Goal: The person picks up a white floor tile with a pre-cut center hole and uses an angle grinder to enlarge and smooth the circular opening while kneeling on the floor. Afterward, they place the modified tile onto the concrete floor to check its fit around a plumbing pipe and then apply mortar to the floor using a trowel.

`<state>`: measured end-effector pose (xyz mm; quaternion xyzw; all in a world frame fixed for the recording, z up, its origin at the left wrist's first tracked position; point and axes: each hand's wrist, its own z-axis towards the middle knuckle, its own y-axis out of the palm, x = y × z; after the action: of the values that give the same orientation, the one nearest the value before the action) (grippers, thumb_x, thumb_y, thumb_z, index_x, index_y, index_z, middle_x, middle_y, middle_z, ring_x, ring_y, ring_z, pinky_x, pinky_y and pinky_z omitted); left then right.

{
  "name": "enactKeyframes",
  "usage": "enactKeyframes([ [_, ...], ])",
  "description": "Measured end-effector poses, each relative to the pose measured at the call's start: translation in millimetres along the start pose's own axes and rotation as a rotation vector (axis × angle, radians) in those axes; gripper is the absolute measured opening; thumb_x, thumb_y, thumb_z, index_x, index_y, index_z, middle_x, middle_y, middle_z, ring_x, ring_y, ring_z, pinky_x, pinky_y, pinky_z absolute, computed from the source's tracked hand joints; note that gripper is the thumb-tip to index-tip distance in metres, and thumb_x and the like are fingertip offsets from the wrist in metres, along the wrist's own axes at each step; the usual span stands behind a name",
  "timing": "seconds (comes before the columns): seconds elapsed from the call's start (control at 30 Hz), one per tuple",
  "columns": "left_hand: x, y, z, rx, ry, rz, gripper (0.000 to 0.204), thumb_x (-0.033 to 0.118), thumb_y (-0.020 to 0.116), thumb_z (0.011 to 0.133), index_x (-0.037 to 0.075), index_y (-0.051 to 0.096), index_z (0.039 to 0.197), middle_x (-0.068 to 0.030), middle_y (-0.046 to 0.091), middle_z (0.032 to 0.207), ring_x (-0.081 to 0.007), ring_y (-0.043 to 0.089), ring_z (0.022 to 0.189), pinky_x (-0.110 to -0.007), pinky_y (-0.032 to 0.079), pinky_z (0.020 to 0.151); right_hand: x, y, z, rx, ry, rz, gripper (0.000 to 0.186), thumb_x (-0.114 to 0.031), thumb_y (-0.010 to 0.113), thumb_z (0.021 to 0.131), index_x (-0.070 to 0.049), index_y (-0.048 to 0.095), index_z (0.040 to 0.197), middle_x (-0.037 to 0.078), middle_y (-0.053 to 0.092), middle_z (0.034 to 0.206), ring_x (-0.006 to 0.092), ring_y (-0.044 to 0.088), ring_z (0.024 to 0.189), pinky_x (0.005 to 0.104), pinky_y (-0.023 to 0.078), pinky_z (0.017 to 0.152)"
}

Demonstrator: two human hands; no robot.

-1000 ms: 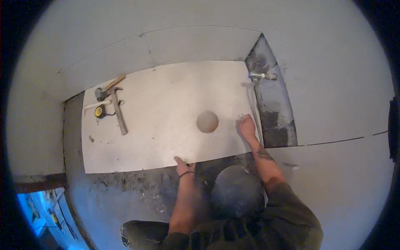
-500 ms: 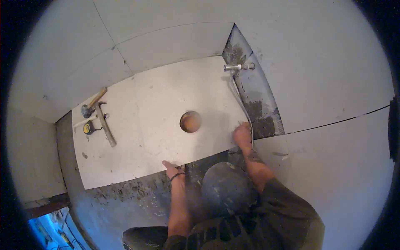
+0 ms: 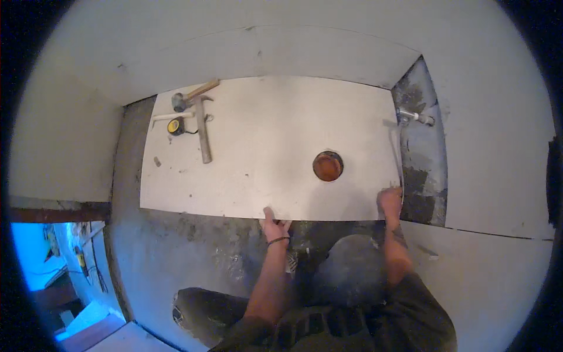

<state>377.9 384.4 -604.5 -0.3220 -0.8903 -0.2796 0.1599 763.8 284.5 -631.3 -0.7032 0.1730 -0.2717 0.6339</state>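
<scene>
A large white tile (image 3: 264, 141) lies before me, with a round hole (image 3: 328, 166) through which an orange-brown pipe interior shows. My left hand (image 3: 275, 227) grips the near edge, its thumb on top and the other fingers curled at the rim. At the near right corner my right hand (image 3: 390, 203) is closed around the tile's edge, fingertips partly hidden. A thin pale strip (image 3: 396, 154) runs along the right edge from the metal pipe fitting (image 3: 415, 116) down to that hand.
On the tile's left rest a rubber mallet (image 3: 179, 102), a claw hammer (image 3: 202, 132), a yellow-black tape measure (image 3: 175, 126) and a white-handled tool (image 3: 171, 117). Rough grey floor (image 3: 176, 252) borders the near side. Tiled walls enclose the far side; a blue-lit opening (image 3: 53, 258) lies lower left.
The view has turned, so the tile and tools appear shifted right and straighter. Both hands keep about the same places on the tile's near edge.
</scene>
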Motion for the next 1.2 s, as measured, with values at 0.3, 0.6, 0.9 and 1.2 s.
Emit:
enactKeyframes([
  [0.3,44.0,-13.7,17.2,0.021,0.142,0.143,0.047,0.041,0.059,0.093,-0.001,0.054,0.113,-0.0148,0.062,0.108,-0.0282,0.062,0.104,-0.046,0.058,0.080,9.2,10.9,13.9,-0.249,-0.337,-0.423,0.042,-0.019,0.064,0.081,0.006,0.050,0.112,0.027,0.063,0.105,0.0448,0.062,0.092,0.0519,0.046,0.088],
  [0.6,75.4,-52.1,82.7,-0.176,0.293,0.989,0.044,0.032,0.063,0.091,0.000,0.053,0.119,-0.0137,0.063,0.100,-0.0281,0.063,0.096,-0.044,0.056,0.075,-11.5,-14.5,-54.0,0.192,0.228,0.583,0.033,-0.023,0.063,0.084,0.006,0.060,0.098,0.023,0.065,0.085,0.0427,0.062,0.087,0.0482,0.050,0.079],
  [0.9,124.9,-35.2,97.5,-0.173,0.370,1.380,0.039,0.039,0.055,0.096,0.002,0.066,0.089,-0.0074,0.061,0.077,-0.0191,0.053,0.073,-0.034,0.042,0.068,-28.0,-10.6,-105.5,-0.324,1.001,2.070,0.047,-0.038,0.044,0.100,-0.005,0.044,0.134,0.014,0.058,0.126,0.0384,0.061,0.105,0.0481,0.051,0.086],
  [1.2,118.9,20.7,117.5,-0.341,0.283,1.289,0.040,0.037,0.059,0.094,-0.003,0.068,0.095,-0.0071,0.065,0.086,-0.0153,0.055,0.082,-0.035,0.045,0.075,0.8,87.1,-90.2,0.281,1.101,2.480,0.047,-0.029,0.053,0.096,-0.002,0.045,0.133,0.015,0.056,0.130,0.0340,0.058,0.112,0.0443,0.044,0.100],
])
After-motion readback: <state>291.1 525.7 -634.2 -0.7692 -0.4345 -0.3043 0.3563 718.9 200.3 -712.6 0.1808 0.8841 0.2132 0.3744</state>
